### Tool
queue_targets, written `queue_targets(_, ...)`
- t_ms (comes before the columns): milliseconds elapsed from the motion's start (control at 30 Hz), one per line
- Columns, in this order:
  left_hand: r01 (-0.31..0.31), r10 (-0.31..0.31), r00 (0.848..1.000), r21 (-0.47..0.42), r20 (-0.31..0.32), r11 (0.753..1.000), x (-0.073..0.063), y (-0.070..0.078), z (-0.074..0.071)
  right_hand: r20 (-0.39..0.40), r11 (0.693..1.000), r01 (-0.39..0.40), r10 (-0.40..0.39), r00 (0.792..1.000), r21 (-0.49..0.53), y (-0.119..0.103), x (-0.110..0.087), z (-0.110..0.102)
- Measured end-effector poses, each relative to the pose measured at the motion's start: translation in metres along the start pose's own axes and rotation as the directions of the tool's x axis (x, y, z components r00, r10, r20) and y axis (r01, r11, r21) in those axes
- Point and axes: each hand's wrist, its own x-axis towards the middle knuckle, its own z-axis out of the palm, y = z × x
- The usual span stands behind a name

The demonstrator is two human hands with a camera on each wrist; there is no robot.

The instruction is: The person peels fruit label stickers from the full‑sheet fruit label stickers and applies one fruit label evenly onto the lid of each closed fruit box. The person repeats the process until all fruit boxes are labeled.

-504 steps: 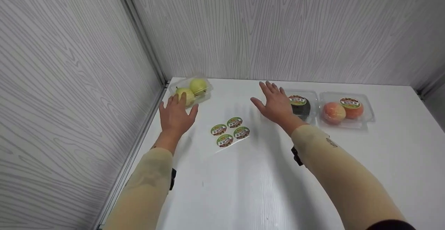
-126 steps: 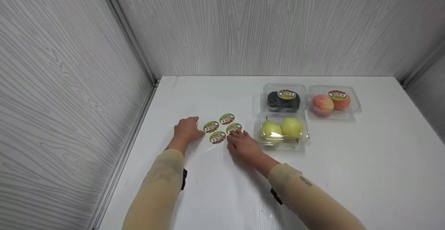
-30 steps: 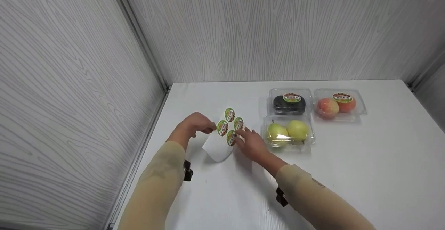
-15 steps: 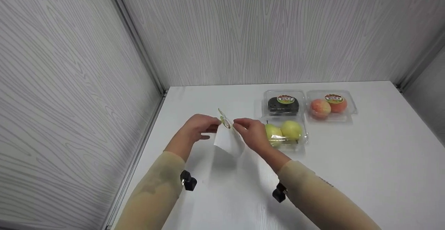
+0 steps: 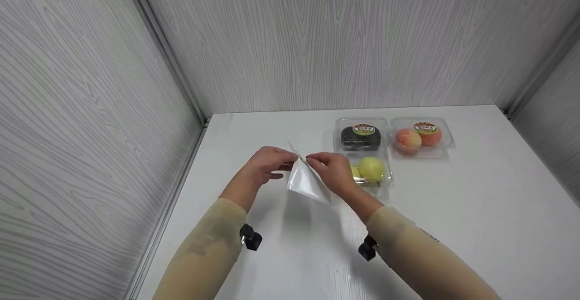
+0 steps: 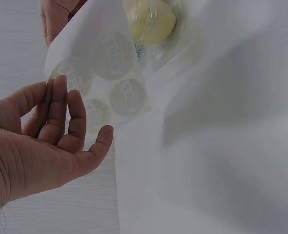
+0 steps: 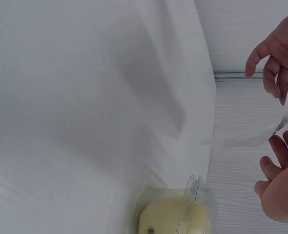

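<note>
A sheet of stickers [image 5: 309,183] is held up off the table between both hands, bent, its plain white back towards the head camera. In the left wrist view the round stickers [image 6: 112,56] show faintly through the sheet. My left hand [image 5: 272,160] pinches the sheet's edge between thumb and fingertips, the other fingers loosely bent. Close by on the right, my right hand [image 5: 334,171] pinches the sheet between thumb and forefinger. Whether a sticker is lifting at the fingertips is hidden. Behind the right hand, a clear box of green pears [image 5: 372,169] is partly covered.
Behind the pears stands a clear box with a dark fruit [image 5: 361,138], an oval label on it. To its right is another labelled clear box with peach-like fruits [image 5: 409,140]. A grained panel wall [image 5: 294,41] closes the table's back, another its left side.
The pear box has moved from the back left to beside the other boxes. The sheet, earlier flat on the table, has been lifted and turned, its stickers now facing away from the head camera.
</note>
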Motion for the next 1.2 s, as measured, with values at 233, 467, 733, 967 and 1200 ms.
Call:
queue_targets(233,-0.024,0.024,1.0,0.043,0.008,0.999,0.001,0.005,0.008,-0.012,1.0,0.028,-0.028,1.0,0.012,0.001,-0.001,-0.006)
queue_targets(467,-0.038,0.037,0.999,0.057,0.002,0.998,0.002,0.006,0.015,0.008,0.999,0.001,-0.001,1.0,0.041,0.003,-0.002,-0.01)
queue_targets(733,-0.026,0.026,1.0,0.056,-0.003,0.998,0.003,0.008,0.021,0.025,0.997,0.026,-0.028,0.999,0.069,0.006,-0.001,-0.012)
queue_targets(967,-0.008,0.009,1.0,0.037,-0.01,0.999,0.004,0.009,0.024,0.027,0.996,0.032,-0.034,0.999,0.083,0.007,-0.001,-0.013)
queue_targets(1200,0.0,0.0,1.0,0.028,-0.007,1.0,0.004,0.009,0.027,0.012,0.995,0.035,-0.036,0.999,0.097,0.009,-0.002,-0.012)
